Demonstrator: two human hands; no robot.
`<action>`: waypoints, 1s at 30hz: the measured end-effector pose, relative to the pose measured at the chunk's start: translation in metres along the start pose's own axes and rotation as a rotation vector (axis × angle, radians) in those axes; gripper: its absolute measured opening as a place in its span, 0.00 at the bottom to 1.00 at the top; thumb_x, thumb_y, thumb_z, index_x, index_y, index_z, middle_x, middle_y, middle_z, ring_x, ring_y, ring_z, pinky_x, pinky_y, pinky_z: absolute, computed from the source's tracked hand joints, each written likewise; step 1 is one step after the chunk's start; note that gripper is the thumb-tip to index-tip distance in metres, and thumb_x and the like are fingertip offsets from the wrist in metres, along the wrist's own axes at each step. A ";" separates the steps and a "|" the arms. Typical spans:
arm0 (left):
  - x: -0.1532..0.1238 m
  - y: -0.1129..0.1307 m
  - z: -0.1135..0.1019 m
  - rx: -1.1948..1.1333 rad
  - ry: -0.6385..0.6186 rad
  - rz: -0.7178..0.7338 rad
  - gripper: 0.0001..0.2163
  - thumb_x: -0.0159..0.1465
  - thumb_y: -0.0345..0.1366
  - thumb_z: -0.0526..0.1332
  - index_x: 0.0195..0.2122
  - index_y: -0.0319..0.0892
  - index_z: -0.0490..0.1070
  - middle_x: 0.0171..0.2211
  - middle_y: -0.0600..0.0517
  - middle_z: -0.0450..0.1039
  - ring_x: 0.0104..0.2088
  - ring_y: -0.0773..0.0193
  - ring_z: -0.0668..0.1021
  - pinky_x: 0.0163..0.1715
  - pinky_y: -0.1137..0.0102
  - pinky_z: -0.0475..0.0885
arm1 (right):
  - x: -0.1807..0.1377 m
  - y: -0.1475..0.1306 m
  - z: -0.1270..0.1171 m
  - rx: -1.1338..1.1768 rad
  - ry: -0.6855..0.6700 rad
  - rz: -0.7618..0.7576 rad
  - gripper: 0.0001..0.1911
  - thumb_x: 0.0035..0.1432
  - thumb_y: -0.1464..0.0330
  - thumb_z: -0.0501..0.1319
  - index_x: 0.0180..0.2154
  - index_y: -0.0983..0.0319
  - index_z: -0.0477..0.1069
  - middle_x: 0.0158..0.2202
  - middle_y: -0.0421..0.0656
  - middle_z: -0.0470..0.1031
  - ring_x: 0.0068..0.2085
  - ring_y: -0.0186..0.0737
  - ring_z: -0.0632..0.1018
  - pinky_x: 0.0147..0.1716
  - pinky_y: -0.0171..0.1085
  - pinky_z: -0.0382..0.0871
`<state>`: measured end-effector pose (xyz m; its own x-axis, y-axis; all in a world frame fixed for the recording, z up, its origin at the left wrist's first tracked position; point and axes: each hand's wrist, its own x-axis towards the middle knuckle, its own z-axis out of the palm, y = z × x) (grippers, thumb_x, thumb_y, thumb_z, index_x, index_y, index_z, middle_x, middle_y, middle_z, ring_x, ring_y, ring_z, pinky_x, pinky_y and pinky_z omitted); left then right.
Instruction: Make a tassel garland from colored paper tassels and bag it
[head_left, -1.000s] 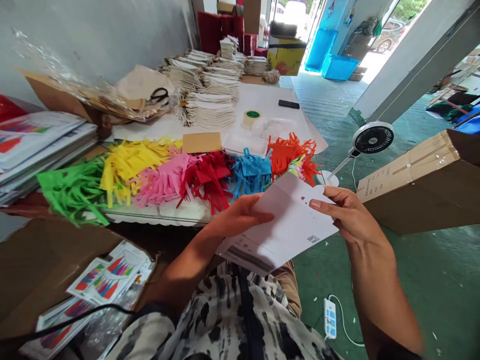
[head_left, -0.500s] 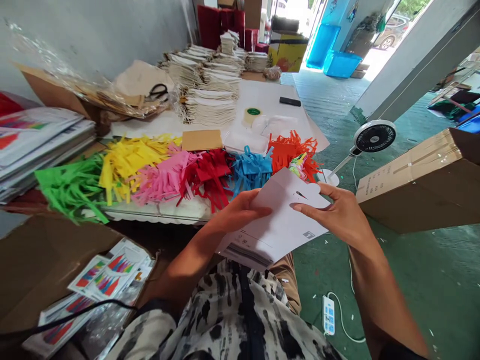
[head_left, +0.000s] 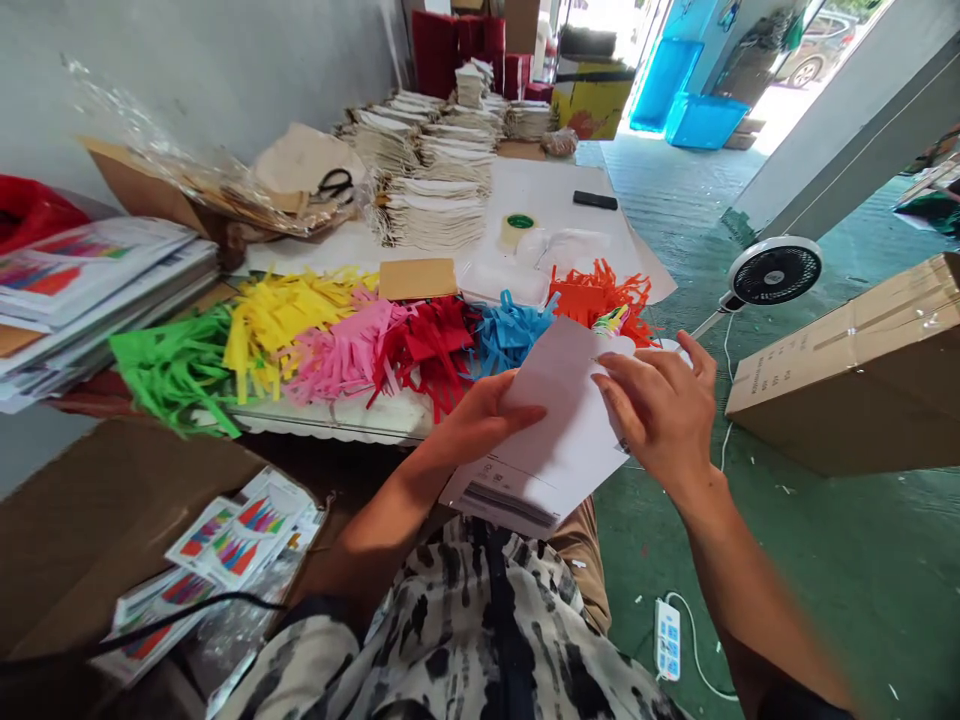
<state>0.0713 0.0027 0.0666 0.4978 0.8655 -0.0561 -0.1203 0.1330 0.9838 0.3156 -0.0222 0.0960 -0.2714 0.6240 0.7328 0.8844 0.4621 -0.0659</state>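
Observation:
My left hand [head_left: 491, 415] grips a white printed card [head_left: 544, 430] by its left edge, thumb on top. The card is tilted over my lap, with small print and a dark striped block near its lower end. At its upper right part, my right hand [head_left: 660, 400] has thumb and fingertips drawn together in a pinch. Whatever is between those fingertips is hidden, and the hand covers the cut-out there. Just beyond the card lie fringed paper bundles: blue [head_left: 511, 328], red [head_left: 427, 345] and orange [head_left: 600, 295], with a small multicoloured bundle [head_left: 611, 320] partly behind the card.
Pink [head_left: 345, 350], yellow [head_left: 289, 315] and green [head_left: 180, 365] fringes continue leftward. Behind are stacked white bundles [head_left: 435, 210], tape [head_left: 519, 225] and scissors [head_left: 335, 184]. A fan [head_left: 774, 272], carton [head_left: 847, 370] and power strip [head_left: 667, 640] stand right; printed cards [head_left: 232, 540] lie lower left.
My right hand has left the card's right edge and turned over its top, fingertips now pinched at the cut-out. My left hand keeps its grip. The view has shifted slightly.

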 end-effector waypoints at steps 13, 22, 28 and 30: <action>0.003 -0.003 -0.006 0.200 0.032 0.227 0.21 0.65 0.45 0.70 0.54 0.39 0.79 0.47 0.45 0.84 0.42 0.57 0.84 0.40 0.68 0.79 | 0.011 -0.008 -0.001 0.327 0.034 0.153 0.04 0.66 0.64 0.69 0.42 0.54 0.78 0.41 0.40 0.81 0.48 0.48 0.80 0.58 0.54 0.69; 0.003 -0.005 -0.023 -0.016 0.259 0.142 0.23 0.57 0.46 0.77 0.49 0.39 0.79 0.44 0.45 0.85 0.38 0.55 0.85 0.35 0.66 0.83 | 0.012 0.011 -0.007 0.588 0.678 0.288 0.04 0.64 0.70 0.69 0.39 0.58 0.75 0.34 0.41 0.79 0.35 0.42 0.83 0.36 0.47 0.80; -0.003 0.001 -0.046 -0.139 0.410 0.194 0.23 0.57 0.41 0.78 0.52 0.42 0.78 0.47 0.45 0.85 0.42 0.51 0.86 0.40 0.61 0.86 | -0.063 0.164 -0.023 0.224 1.000 0.680 0.12 0.61 0.66 0.68 0.35 0.55 0.63 0.33 0.40 0.73 0.27 0.35 0.77 0.21 0.38 0.65; -0.003 0.002 -0.050 -0.165 0.434 0.226 0.22 0.57 0.39 0.78 0.51 0.43 0.78 0.48 0.45 0.84 0.42 0.52 0.86 0.40 0.62 0.86 | -0.092 0.200 -0.018 0.080 0.771 0.923 0.14 0.63 0.63 0.66 0.33 0.55 0.60 0.36 0.42 0.72 0.27 0.32 0.75 0.23 0.39 0.66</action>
<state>0.0262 0.0244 0.0601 0.0462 0.9974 0.0549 -0.3348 -0.0364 0.9416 0.5243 0.0019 0.0278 0.7735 0.2124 0.5972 0.5920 0.0947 -0.8004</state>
